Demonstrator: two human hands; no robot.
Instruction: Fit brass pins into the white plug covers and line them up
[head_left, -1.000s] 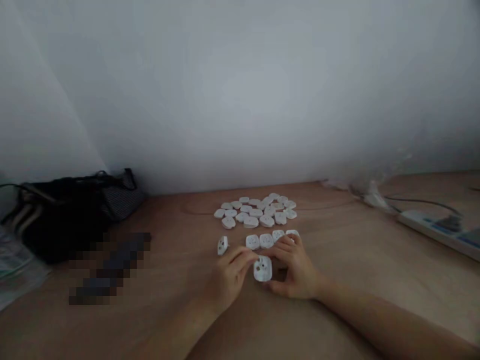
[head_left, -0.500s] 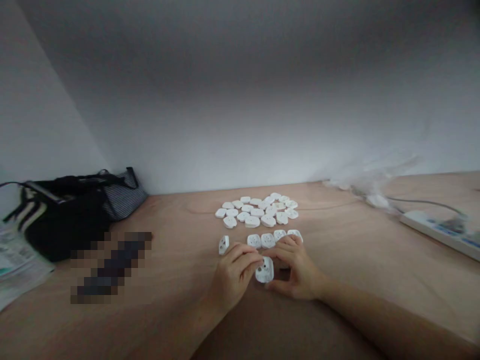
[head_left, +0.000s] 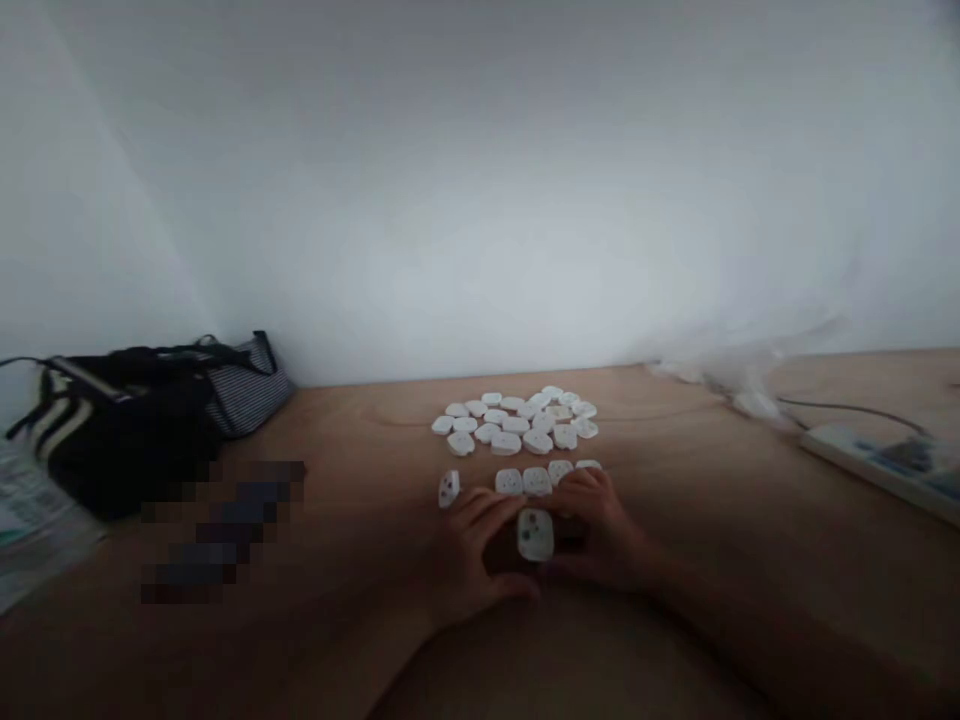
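Note:
My right hand [head_left: 600, 525] grips a white rounded-square plastic piece [head_left: 535, 536] with small holes in its face, fingers along its far edge and thumb at the near right. Left of it, my left hand [head_left: 474, 545] is open, its fingertips by the piece's upper left corner and its thumb stretched apart below. Beyond the hands, several similar white pieces [head_left: 508, 482] lie in a row, partly covered by my right fingers. One more white piece [head_left: 449, 488] stands on its edge near my left knuckles.
Farther back lies a cluster of several white pieces [head_left: 514, 424] on the wooden table [head_left: 360, 450]. A black bag [head_left: 135, 430] and a pixelated dark object [head_left: 232, 530] are at the left. On the right are clear plastic wrap [head_left: 750, 385] and a power strip [head_left: 862, 455].
My left thumb has moved down and off the white piece, so the hand has opened. The piece has turned slightly in my right hand. The picture is darker over the hands.

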